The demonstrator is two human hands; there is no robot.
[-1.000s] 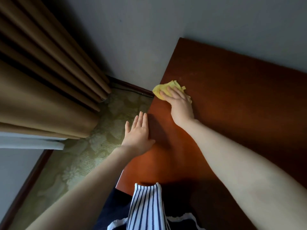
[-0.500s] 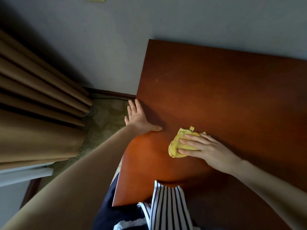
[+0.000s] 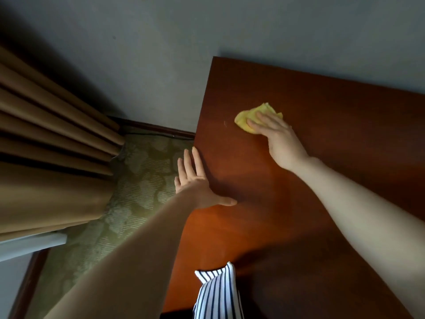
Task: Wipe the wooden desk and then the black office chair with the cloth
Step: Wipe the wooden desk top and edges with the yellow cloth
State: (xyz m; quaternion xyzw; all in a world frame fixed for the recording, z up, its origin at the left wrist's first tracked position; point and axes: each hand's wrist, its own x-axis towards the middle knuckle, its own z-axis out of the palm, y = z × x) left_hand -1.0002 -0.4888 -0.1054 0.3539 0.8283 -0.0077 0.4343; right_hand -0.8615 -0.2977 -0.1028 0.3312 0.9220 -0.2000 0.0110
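On wooden desk (image 3: 253, 226), nr far-left corner, yellow cloth (image 3: 244, 118) is being pressed down by R hand (image 3: 278, 139), fingers straight, not curled. L hand (image 3: 197, 183) is being laid flat, fingers apart, on desk's left edge.

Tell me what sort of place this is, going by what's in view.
Likely a hotel room or a bedroom corner, though that is a guess: a polished wooden desk stands against a plain grey wall, heavy tan curtains hang nearby, and patterned carpet covers the floor.
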